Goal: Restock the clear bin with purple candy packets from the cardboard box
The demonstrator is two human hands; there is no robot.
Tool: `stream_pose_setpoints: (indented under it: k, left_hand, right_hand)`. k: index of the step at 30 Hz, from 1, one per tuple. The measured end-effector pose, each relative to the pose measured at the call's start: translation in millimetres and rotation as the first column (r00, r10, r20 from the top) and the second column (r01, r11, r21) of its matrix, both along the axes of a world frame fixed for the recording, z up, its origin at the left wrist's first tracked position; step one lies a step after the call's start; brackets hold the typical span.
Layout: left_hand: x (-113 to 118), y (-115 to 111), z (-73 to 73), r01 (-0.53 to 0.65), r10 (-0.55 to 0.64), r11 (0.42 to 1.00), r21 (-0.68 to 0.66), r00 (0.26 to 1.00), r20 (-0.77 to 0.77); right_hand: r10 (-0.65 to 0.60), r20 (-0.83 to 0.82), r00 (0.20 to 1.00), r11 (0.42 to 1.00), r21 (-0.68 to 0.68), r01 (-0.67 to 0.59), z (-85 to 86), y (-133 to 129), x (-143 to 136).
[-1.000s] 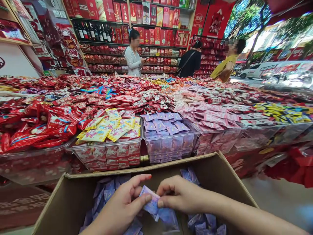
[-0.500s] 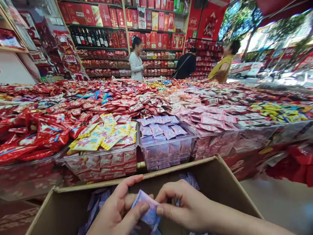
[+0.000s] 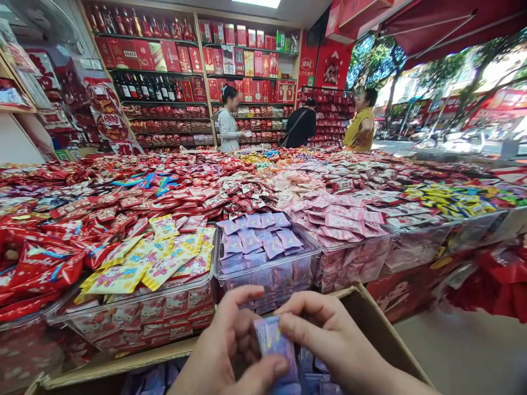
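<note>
Between my two hands is a small purple candy packet point(image 3: 275, 343). My left hand point(image 3: 230, 351) grips its lower part, the thumb across the front and the index finger stretched out above. At its upper right edge, my right hand point(image 3: 325, 334) pinches the packet between thumb and fingers. Below the hands, the open cardboard box point(image 3: 362, 307) holds more loose purple packets point(image 3: 152, 378). Just beyond stands a clear plastic bin point(image 3: 267, 269) with purple packets point(image 3: 257, 238) laid in rows on top.
Left of the purple packets, a bin of yellow packets point(image 3: 144, 263) adjoins red bags point(image 3: 45, 263). Pink packets point(image 3: 337, 216) are heaped to the right. Behind the wide candy display stand three people, one in a white top point(image 3: 228, 129), before shelves of red boxes point(image 3: 171, 57).
My hands and the packet have moved slightly right. The packet is turned more upright, facing me. The view has tilted upward, so the bins sit lower and less of the box shows.
</note>
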State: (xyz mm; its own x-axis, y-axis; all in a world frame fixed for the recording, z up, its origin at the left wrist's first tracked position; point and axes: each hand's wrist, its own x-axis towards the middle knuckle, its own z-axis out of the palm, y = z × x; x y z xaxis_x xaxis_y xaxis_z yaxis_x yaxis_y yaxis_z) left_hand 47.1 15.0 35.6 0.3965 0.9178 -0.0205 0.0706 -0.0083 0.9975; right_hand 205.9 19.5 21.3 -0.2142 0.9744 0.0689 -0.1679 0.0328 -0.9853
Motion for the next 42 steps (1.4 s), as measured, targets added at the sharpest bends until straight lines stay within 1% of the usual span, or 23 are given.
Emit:
stream_pose_setpoints:
  k: [3, 5, 8, 10, 12, 14, 16, 19, 21, 22, 23, 24, 26, 28, 29, 31, 33, 35, 36, 37, 38, 40, 42]
  left_hand:
    - [10, 8, 7.0, -0.044, 0.049, 0.997, -0.069, 0.996, 0.079]
    - [14, 10, 9.9, -0.026, 0.039, 0.994, -0.107, 0.991, 0.124]
    - [16, 11, 11.6, 0.002, 0.013, 0.990, -0.141, 0.995, 0.103]
    - [15, 14, 12.3, -0.011, 0.017, 0.992, -0.124, 0.999, 0.046]
    - [13, 17, 13.1, -0.036, 0.037, 0.996, -0.087, 0.999, 0.017]
    - [10, 20, 13.0, -0.070, 0.070, 0.997, -0.011, 0.997, 0.024]
    - [6, 22, 11.2, -0.123, 0.123, 0.979, 0.163, 0.992, 0.005]
    - [3, 23, 6.4, -0.080, 0.193, 0.847, 0.525, 0.967, -0.165]
    - [4, 23, 3.9, -0.031, 0.241, 0.748, 0.663, 0.944, -0.227]
    - [5, 22, 3.3, -0.044, 0.254, 0.734, 0.678, 0.943, -0.215]
    - [7, 20, 3.3, -0.091, 0.265, 0.752, 0.652, 0.948, -0.174]
    - [9, 19, 3.7, -0.145, 0.266, 0.800, 0.582, 0.955, -0.128]
    - [12, 13, 5.5, -0.199, 0.234, 0.912, 0.359, 0.971, -0.055]
    - [15, 8, 8.5, -0.203, 0.214, 0.961, 0.186, 0.976, -0.044]
    - [16, 7, 10.7, -0.192, 0.204, 0.967, 0.166, 0.977, -0.060]
    - [18, 9, 17.2, -0.133, 0.154, 0.969, 0.206, 0.984, -0.088]
    - [19, 20, 27.7, 0.007, 0.029, 0.965, 0.262, 0.991, -0.134]
    - [18, 40, 40.7, 0.125, -0.025, 0.921, 0.369, 0.964, -0.263]
    - [18, 52, 47.1, 0.159, 0.041, 0.862, 0.481, 0.924, -0.380]
    - [17, 65, 52.6, 0.251, 0.114, 0.771, 0.586, 0.850, -0.515]
    - [17, 77, 56.9, 0.339, 0.167, 0.717, 0.610, 0.765, -0.622]
    - [17, 97, 61.1, 0.430, 0.155, 0.690, 0.582, 0.698, -0.699]
    - [19, 109, 60.4, 0.483, 0.115, 0.696, 0.531, 0.655, -0.747]
  right_hand:
    - [-0.067, -0.157, 0.985, 0.993, -0.108, 0.050, -1.1, 6, 3]
    - [-0.079, -0.254, 0.964, 0.989, -0.143, 0.043, -2.3, 10, 6]
    - [-0.082, -0.352, 0.932, 0.989, -0.148, 0.031, -3.2, 15, 11]
    - [-0.039, -0.324, 0.945, 0.999, -0.032, 0.031, -3.3, 15, 16]
    - [0.027, -0.209, 0.977, 0.983, 0.182, 0.011, -3.3, 12, 20]
    - [0.079, -0.074, 0.994, 0.926, 0.374, -0.046, -3.6, 7, 22]
    - [0.120, -0.024, 0.992, 0.897, 0.431, -0.098, -4.1, 2, 21]
    - [0.148, -0.196, 0.969, 0.957, 0.275, -0.091, -5.3, -1, 14]
    - [0.122, -0.338, 0.933, 0.991, 0.092, -0.096, -6.5, 0, 8]
    - [0.100, -0.374, 0.922, 0.995, 0.021, -0.099, -7.3, 1, 6]
    - [0.080, -0.382, 0.920, 0.995, -0.022, -0.096, -8.2, 3, 5]
    - [0.065, -0.374, 0.925, 0.995, -0.040, -0.086, -9.1, 4, 5]
    - [0.053, -0.333, 0.941, 0.998, -0.007, -0.058, -11.0, 4, 5]
    - [0.078, -0.229, 0.970, 0.996, 0.064, -0.065, -11.6, 3, 8]
    - [0.088, -0.147, 0.985, 0.992, 0.103, -0.073, -10.9, 3, 10]
    - [0.042, 0.043, 0.998, 0.975, 0.217, -0.050, -6.0, 4, 15]
    - [-0.048, 0.190, 0.981, 0.936, 0.352, -0.023, 3.8, 11, 22]
    - [-0.137, 0.269, 0.953, 0.885, 0.465, -0.004, 17.2, 25, 31]
    - [-0.186, 0.293, 0.938, 0.858, 0.514, 0.009, 24.1, 34, 36]
    - [-0.245, 0.306, 0.920, 0.827, 0.561, 0.034, 30.6, 44, 42]
    - [-0.312, 0.309, 0.898, 0.792, 0.607, 0.066, 36.2, 56, 47]
    - [-0.414, 0.316, 0.854, 0.728, 0.678, 0.103, 43.5, 78, 57]
    - [-0.435, 0.355, 0.827, 0.719, 0.690, 0.082, 45.5, 98, 62]
